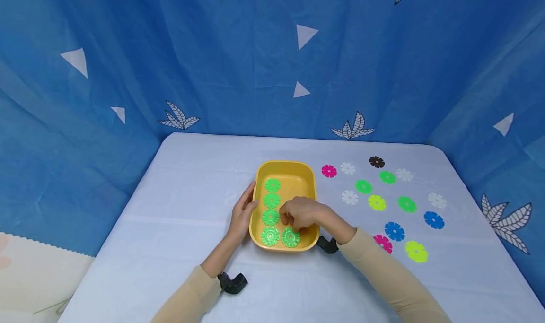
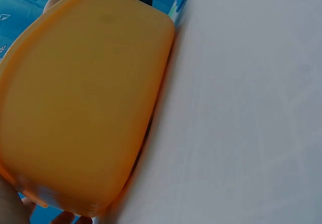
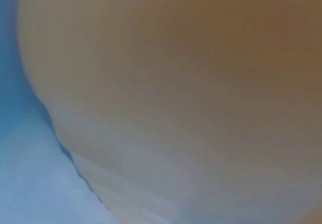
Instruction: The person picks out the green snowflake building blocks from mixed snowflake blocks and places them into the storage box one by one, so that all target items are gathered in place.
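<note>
While loosely extended left hand touched yellow plastic tray, right hand curled over green notched disc. Right's hold was unclear.

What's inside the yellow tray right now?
The yellow tray shows five green discs: four in a column along its left side, one right of the nearest. Anything under the right hand is covered, so can't be seen.

Looks like a curtained booth to me: blue patterned cloth hangs behind and beside the white surface.
</note>
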A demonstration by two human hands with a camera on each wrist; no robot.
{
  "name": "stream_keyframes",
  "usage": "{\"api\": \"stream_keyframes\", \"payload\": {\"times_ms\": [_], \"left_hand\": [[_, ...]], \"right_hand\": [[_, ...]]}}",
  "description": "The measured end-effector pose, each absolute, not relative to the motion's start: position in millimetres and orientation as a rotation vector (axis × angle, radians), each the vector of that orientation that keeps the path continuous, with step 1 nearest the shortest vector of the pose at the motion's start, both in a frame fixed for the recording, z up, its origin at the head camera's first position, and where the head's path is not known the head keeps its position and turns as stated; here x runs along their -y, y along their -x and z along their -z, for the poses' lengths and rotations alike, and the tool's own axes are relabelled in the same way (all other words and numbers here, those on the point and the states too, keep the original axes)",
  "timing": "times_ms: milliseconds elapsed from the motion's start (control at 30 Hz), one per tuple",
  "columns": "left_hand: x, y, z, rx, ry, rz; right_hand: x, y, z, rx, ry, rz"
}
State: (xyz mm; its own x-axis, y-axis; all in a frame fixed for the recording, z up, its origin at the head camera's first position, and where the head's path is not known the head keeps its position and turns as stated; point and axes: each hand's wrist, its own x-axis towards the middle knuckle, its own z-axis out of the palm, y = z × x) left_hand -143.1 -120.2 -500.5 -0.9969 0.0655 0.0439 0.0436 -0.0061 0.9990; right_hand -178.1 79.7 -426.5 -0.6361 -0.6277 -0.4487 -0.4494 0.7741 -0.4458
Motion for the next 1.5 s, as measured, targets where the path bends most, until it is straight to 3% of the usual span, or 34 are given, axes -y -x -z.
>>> {"api": "stream_keyframes", "payload": {"times_ms": [233,467,967,1200,1500], "left_hand": [[119.7,143.5,499.2,-2.223,-0.127,-2.215],[120.5,144.7,499.6,-2.224,-0.116,-2.219],[121.5,144.5,502.5,-2.235,-0.116,-2.200],[120.4,143.6,501.9,-2.218,-0.123,-2.213],[119.6,144.0,501.1,-2.200,-0.131,-2.228]], "right_hand": [[-96.2,180.6,400.2,-2.459,0.832,0.474],[-144.9,192.5,383.3,-2.421,0.760,0.818],[-261.7,225.0,412.4,-2.663,0.112,1.012],[-282.6,234.8,430.0,-2.641,-0.097,1.005],[-293.5,236.0,444.7,-2.631,-0.139,0.898]]}}
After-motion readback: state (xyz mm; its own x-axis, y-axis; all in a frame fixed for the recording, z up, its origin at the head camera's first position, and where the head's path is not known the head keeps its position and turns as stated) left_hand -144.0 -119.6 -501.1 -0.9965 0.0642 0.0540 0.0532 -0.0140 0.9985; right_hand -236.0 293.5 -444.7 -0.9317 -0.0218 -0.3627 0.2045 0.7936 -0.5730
